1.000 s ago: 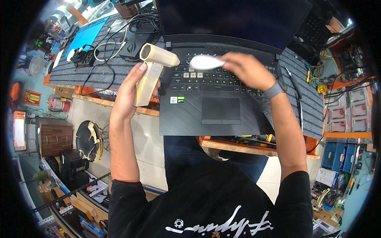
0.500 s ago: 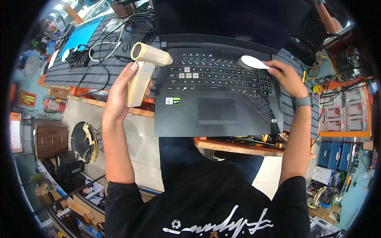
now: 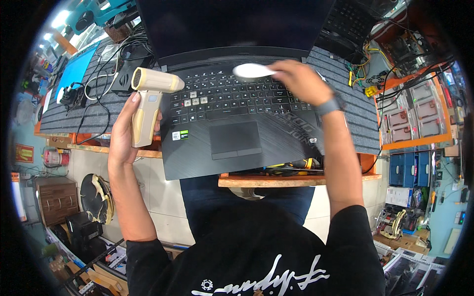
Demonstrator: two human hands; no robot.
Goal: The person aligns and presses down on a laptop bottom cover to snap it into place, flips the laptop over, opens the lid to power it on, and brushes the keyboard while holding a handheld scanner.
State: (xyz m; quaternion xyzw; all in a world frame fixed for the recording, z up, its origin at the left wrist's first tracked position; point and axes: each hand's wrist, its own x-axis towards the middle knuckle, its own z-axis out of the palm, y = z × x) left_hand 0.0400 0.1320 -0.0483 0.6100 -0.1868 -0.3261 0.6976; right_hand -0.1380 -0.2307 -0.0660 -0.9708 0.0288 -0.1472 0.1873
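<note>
An open black laptop lies in front of me, its screen dark. Several keys near the left of its keyboard have white, see-through caps. My left hand is closed around the grip of a beige pistol-shaped handheld blower, whose nozzle points right at the keyboard's upper left edge. Over the upper middle of the keyboard, my right hand grips the handle of a white oval brush. Its bristles are hidden beneath, so I cannot tell whether they touch the keys.
Cables and a black power adapter lie left of the laptop on a grey striped mat. A drawer with tools in it stands open below the front edge. To the right are a rack of clear boxes and loose wires.
My right hand has carried the brush left across the keyboard, from its right part to the middle. The laptop now sits further left and slightly turned in view; my left hand still holds the blower.
</note>
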